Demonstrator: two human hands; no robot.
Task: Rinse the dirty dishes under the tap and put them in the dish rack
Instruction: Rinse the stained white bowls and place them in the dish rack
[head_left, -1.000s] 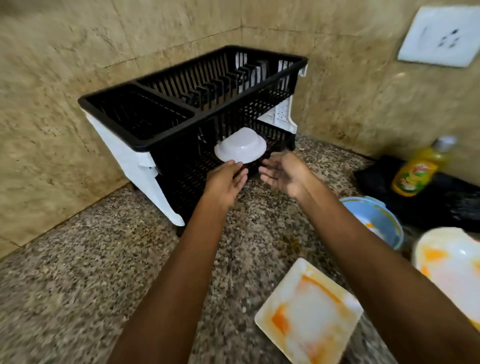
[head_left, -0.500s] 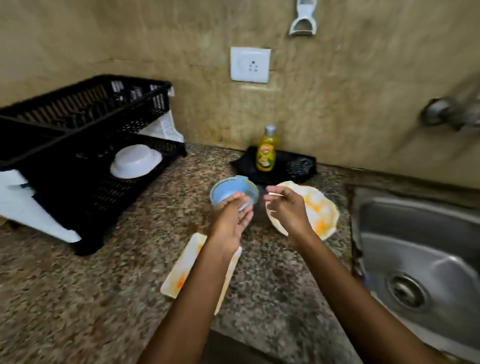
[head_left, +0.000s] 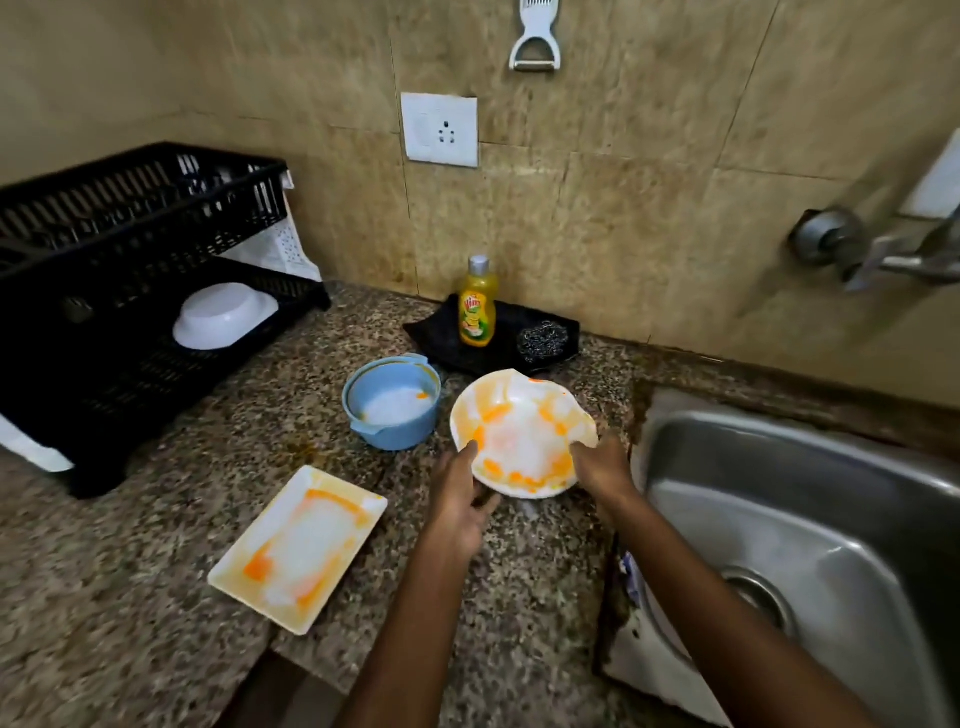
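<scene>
Both hands on stained wavy plate (head_left: 522, 436) at desk (head_left: 156, 597) edge beside sink (head_left: 810, 519): left hand (head_left: 457, 506) cups left rim, thumb on top; right hand (head_left: 602, 467) pinches right rim. Two-sided hold likely steadies greasy plate for carry to tap (head_left: 883, 254). Clean bowl (head_left: 223, 315) inverted in rack (head_left: 130, 270), presumably to drain.

dim warm light, warped edges

Speckled granite counter (head_left: 156, 597) (polished); brushed steel sink (head_left: 831, 519); black plastic rack (head_left: 104, 395); glossy wall tiles (head_left: 649, 156).
</scene>
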